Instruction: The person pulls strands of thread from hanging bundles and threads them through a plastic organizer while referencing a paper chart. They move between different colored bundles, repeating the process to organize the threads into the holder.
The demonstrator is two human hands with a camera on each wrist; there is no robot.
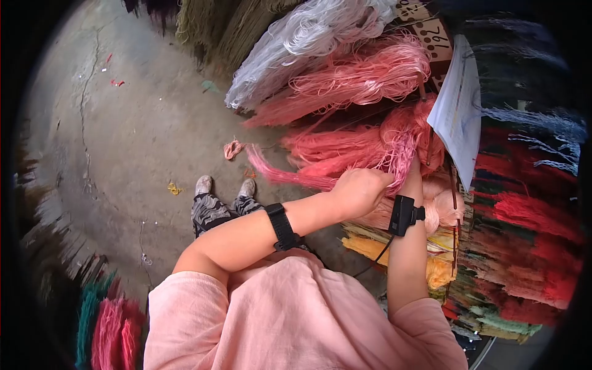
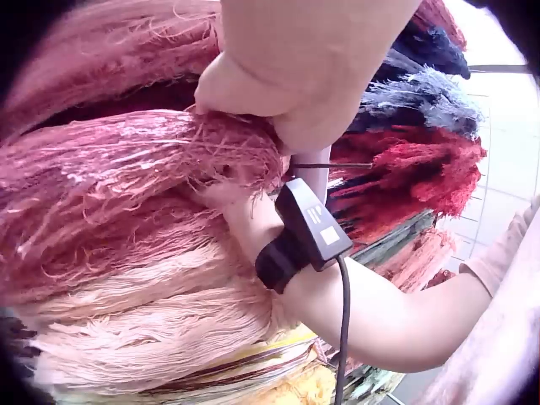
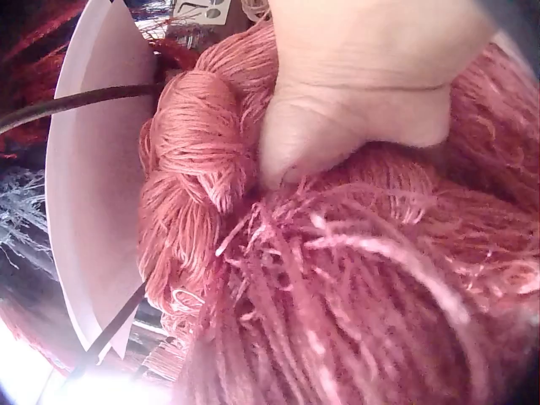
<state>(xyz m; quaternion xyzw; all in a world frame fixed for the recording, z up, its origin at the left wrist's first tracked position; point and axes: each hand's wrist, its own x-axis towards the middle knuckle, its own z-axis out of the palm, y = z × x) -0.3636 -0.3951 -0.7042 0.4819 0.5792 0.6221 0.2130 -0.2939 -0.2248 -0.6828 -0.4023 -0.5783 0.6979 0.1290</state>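
Nearest you, lower centre of the head view, lies your pale pink cloth shirt [image 1: 296, 314], with both bare forearms running up from it toward the middle right of the frame. Your left hand [image 1: 359, 191] is balled into a fist, fingers curled tight around a long dusky pink yarn hank [image 1: 296, 179], whose loose tail trails out to the left over the cracked grey concrete floor [image 1: 123, 142]. Your right hand [image 3: 354, 110] is pushed deep into the same mass of yarn just right of the left fist; its heel presses against a coiled salmon-pink yarn skein [image 3: 194, 143], but the fingers are buried in the fibre, so you cannot tell whether they grasp anything. A black strap [image 1: 282, 226] circles the left forearm, and a black box-shaped wrist camera [image 1: 404, 214] with a cable sits on the right wrist. A white paper sheet [image 1: 459, 111] hangs at upper right, just beside the salmon skein, with a thin dark rod [image 3: 93, 99] crossing in front of it in the right wrist view. Pale grey-white yarn bundles [image 1: 308, 37] hang at upper centre, deep red yarn bundles [image 1: 530, 209] at far right, and yellow yarn bundles [image 1: 370, 246] below your hands. Your grey shoes [image 1: 203, 184] stand at centre left.
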